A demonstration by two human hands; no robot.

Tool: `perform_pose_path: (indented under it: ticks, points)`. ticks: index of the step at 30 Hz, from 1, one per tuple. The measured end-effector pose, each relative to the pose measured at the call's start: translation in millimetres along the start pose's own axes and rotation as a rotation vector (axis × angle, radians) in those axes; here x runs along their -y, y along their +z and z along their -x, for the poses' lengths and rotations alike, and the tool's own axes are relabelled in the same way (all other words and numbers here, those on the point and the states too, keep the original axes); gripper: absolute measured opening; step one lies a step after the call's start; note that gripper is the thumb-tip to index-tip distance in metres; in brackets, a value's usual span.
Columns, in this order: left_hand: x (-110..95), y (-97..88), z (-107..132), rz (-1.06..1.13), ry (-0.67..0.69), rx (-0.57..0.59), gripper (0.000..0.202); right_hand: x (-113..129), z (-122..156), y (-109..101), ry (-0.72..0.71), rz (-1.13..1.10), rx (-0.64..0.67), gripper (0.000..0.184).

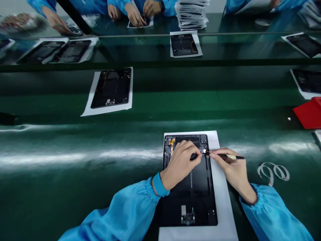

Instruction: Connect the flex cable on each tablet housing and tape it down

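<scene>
Left hand (pixel 184 161) and right hand (pixel 233 171) are working over an opened black rectangular tablet (pixel 200 197), lying at five o'clock in view.
The right is grasping a slim black-and-cream tool (pixel 232 156), its tip pointing at the tablet's one-o'clock edge; the left is curling nearby, any grip unclear. White paper (pixel 224 204) is lying beneath.

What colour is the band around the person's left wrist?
The band is plain blue, seen best in the head view.
</scene>
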State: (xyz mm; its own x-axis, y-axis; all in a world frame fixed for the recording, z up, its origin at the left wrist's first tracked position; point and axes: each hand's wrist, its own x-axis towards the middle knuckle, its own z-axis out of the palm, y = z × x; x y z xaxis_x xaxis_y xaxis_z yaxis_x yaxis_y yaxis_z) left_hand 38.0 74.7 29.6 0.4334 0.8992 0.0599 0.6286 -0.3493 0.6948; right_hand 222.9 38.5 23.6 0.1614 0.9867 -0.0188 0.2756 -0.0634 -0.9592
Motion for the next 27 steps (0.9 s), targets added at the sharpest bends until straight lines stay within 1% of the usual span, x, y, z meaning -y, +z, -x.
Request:
perform_pose_path:
  ticks: [7,11,21,27]
  points:
    - [1.0,0.0,-0.9,0.018,0.011,-0.006,0.007,-0.8,-0.6,-0.3,-0.006,-0.014,0.052,0.012]
    - [1.7,0.2,-0.2,0.015,0.013,-0.005,0.007,0.3,-0.9,-1.0,-0.014,-0.011,0.041,0.011]
    - [1.0,-0.2,0.2,0.017,0.010,-0.006,0.009,4.8,-1.7,-2.2,-0.024,0.006,0.068,0.013]
    - [0.9,-0.4,-0.3,0.028,0.000,0.003,0.010,8.0,-0.2,-5.7,-0.016,0.005,0.042,0.011]
